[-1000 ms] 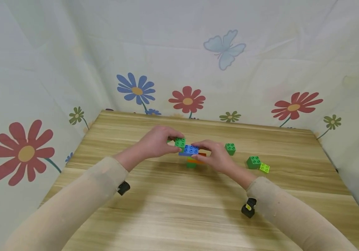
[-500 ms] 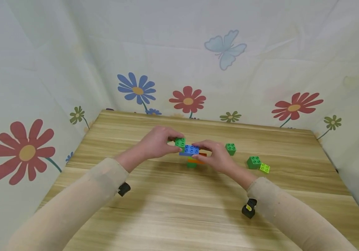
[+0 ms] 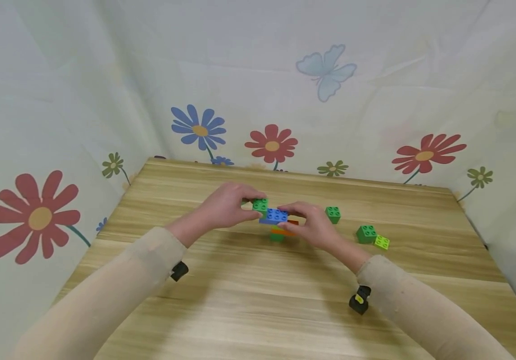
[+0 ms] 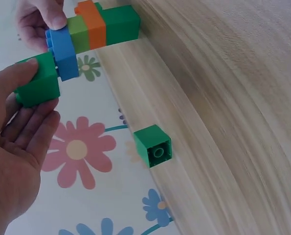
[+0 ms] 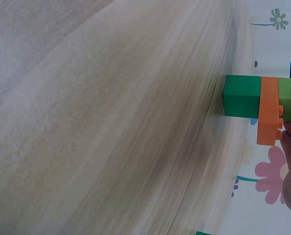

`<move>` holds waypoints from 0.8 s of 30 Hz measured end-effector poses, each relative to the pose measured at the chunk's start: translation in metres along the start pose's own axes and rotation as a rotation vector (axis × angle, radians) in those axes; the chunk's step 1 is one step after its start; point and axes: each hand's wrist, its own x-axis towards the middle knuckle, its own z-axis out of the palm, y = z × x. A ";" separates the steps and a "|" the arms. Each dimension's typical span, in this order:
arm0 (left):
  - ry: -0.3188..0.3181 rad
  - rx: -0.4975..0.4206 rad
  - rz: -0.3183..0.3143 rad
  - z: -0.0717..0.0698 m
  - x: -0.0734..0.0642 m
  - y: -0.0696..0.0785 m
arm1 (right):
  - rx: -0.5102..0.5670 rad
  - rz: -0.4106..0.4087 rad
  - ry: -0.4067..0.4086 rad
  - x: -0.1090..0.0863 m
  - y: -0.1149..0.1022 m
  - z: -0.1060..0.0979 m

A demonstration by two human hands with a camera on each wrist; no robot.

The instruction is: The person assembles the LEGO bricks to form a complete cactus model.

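My left hand [image 3: 228, 206] pinches a green brick [image 4: 40, 81] between thumb and fingers. That brick sits over one end of a blue brick [image 3: 276, 216]; the left wrist view shows a sliver of stud between them, so I cannot tell whether it is fully seated. With thumb and fingers my right hand [image 3: 312, 225] pinches the blue brick's other end. Under the blue brick the stack continues with a lime brick [image 5: 286, 98], an orange brick [image 5: 268, 110] set crosswise, and a dark green brick [image 5: 242, 96] at the bottom, against the wooden table [image 3: 239, 300].
Right of the stack lie a green brick [image 3: 333, 214], another green brick [image 3: 366, 233] and a flat lime brick [image 3: 382, 242] beside it. One more green brick [image 4: 153, 146] lies on its side near the table's far edge, mostly behind my left hand. A flowered cloth [image 3: 361, 115] hangs behind.
Both hands keep the same hold on the bricks. The whole head view has shifted very slightly right and down; the loose bricks stay in place.
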 end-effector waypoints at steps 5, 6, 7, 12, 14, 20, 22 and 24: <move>-0.030 -0.028 -0.021 -0.002 0.001 -0.002 | 0.000 -0.005 -0.013 0.001 0.000 0.001; -0.033 -0.030 -0.022 -0.002 0.001 -0.001 | 0.001 -0.005 -0.011 0.000 -0.001 0.001; -0.036 -0.035 -0.022 -0.003 0.002 -0.001 | 0.002 -0.002 -0.010 0.000 -0.001 0.001; -0.038 -0.098 -0.055 -0.002 0.002 -0.002 | -0.003 0.001 0.000 0.000 -0.001 -0.001; -0.033 -0.132 -0.077 0.000 0.002 -0.004 | -0.018 -0.007 0.002 0.001 0.000 -0.001; -0.027 -0.139 -0.077 0.002 0.002 -0.005 | -0.073 -0.024 0.016 0.000 0.000 -0.001; -0.028 -0.133 -0.073 0.002 0.003 -0.003 | -0.082 -0.024 0.028 -0.001 0.000 -0.001; -0.029 -0.136 -0.067 0.002 0.004 -0.002 | -0.083 -0.019 0.036 -0.001 0.001 -0.001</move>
